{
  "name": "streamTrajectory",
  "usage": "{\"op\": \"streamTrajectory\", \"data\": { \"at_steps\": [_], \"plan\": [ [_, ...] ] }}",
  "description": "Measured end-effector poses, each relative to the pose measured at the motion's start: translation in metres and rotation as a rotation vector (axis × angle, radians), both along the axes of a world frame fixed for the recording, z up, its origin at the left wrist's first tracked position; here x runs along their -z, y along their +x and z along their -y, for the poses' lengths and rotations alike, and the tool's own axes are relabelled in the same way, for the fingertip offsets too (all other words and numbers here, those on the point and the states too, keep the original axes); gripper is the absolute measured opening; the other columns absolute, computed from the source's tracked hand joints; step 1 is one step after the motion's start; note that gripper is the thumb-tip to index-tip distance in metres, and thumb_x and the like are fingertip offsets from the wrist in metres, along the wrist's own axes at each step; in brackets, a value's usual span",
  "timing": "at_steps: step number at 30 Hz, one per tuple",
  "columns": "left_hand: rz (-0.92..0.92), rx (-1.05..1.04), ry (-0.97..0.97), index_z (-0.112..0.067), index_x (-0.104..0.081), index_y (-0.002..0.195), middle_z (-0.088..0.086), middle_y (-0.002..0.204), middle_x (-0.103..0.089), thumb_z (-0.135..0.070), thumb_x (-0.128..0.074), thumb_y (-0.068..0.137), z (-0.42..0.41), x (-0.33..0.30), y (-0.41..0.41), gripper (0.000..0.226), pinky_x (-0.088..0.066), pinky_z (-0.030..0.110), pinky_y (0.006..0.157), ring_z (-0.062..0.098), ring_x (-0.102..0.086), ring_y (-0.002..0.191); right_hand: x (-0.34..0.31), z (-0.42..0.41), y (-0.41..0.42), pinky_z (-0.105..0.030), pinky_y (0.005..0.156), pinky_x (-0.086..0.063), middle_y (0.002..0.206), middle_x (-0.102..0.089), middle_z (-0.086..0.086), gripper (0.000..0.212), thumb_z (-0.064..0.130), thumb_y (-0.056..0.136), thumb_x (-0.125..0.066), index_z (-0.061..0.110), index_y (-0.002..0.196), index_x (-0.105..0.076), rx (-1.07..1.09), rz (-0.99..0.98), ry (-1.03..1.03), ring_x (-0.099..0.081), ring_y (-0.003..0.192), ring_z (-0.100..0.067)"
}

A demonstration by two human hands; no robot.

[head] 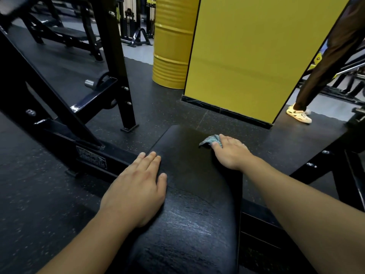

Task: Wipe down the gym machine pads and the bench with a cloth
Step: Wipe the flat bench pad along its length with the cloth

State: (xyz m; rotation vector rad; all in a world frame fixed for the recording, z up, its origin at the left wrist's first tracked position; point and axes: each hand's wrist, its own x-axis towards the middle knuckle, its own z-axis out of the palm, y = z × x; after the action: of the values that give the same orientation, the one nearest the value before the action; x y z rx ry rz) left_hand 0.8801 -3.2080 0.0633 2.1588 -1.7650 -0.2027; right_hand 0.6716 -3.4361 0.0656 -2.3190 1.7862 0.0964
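Black padded vinyl surface [189, 204] mid-wipe, streaked | left hand [136, 186] flat, empty | right hand [231, 153] presses blue-grey cloth [210, 140] | other pads likely remain

This is a gym: black steel machine frames [110, 62] stand on speckled rubber flooring [167, 99], a padded bench [189, 194] sits in front, a weight-plate peg [89, 83] juts from one frame, and more racks [138, 34] fill the background beside a yellow pillar [256, 52].

Black bench pad [189, 194]; blue-grey cloth [210, 141]; yellow drum [171, 42]; speckled floor [162, 107].
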Motion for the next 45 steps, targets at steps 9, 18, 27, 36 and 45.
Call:
{"op": "streamTrajectory", "data": {
  "at_steps": [9, 18, 27, 36, 45],
  "plan": [
    [0.012, 0.028, -0.041, -0.024, -0.013, 0.165, -0.010, 0.173, -0.007, -0.050, -0.020, 0.108, 0.004, 0.006, 0.004, 0.064, -0.001, 0.028, 0.129, 0.009, 0.003, 0.158, -0.010, 0.035, 0.068, -0.051, 0.121, -0.019, 0.169, -0.025, -0.009, 0.071, 0.058, 0.106, -0.013, 0.015, 0.162, -0.025, 0.023, -0.009, 0.025, -0.025, 0.154, -0.033],
    [0.056, 0.025, -0.038, -0.025, -0.010, 0.165, -0.011, 0.173, -0.003, -0.050, -0.020, 0.108, 0.002, 0.007, 0.008, 0.064, 0.006, 0.024, 0.126, 0.006, 0.008, 0.157, -0.004, 0.029, 0.155, -0.053, 0.113, -0.027, 0.156, -0.040, -0.008, 0.053, 0.043, 0.106, -0.019, 0.020, 0.148, -0.041, -0.237, 0.069, -0.059, -0.038, 0.142, -0.034],
    [0.055, 0.025, -0.026, -0.027, -0.009, 0.165, -0.014, 0.172, -0.002, -0.051, -0.019, 0.108, 0.003, 0.002, 0.005, 0.063, 0.009, 0.021, 0.123, 0.003, 0.010, 0.157, 0.001, 0.032, 0.141, -0.050, 0.115, -0.026, 0.161, -0.037, -0.006, 0.059, 0.045, 0.104, -0.018, 0.023, 0.155, -0.037, -0.161, 0.124, -0.069, -0.035, 0.145, -0.032],
    [0.041, 0.028, -0.028, -0.024, -0.012, 0.165, -0.011, 0.173, -0.006, -0.049, -0.021, 0.108, 0.005, 0.009, 0.008, 0.063, 0.003, 0.027, 0.128, 0.007, 0.006, 0.158, -0.001, 0.029, 0.143, -0.052, 0.118, -0.022, 0.165, -0.031, 0.005, 0.052, 0.046, 0.108, -0.021, 0.033, 0.156, -0.035, -0.340, 0.094, -0.057, -0.029, 0.150, -0.026],
    [-0.016, 0.008, -0.028, -0.026, -0.017, 0.165, -0.012, 0.172, -0.010, -0.051, -0.025, 0.108, 0.004, 0.005, 0.007, 0.063, 0.001, 0.025, 0.127, 0.005, 0.002, 0.158, 0.001, 0.006, 0.144, -0.047, 0.126, -0.011, 0.162, -0.036, 0.008, 0.045, 0.043, 0.109, -0.024, 0.029, 0.146, -0.047, -0.522, 0.071, -0.092, -0.016, 0.155, -0.019]
  ]
}}
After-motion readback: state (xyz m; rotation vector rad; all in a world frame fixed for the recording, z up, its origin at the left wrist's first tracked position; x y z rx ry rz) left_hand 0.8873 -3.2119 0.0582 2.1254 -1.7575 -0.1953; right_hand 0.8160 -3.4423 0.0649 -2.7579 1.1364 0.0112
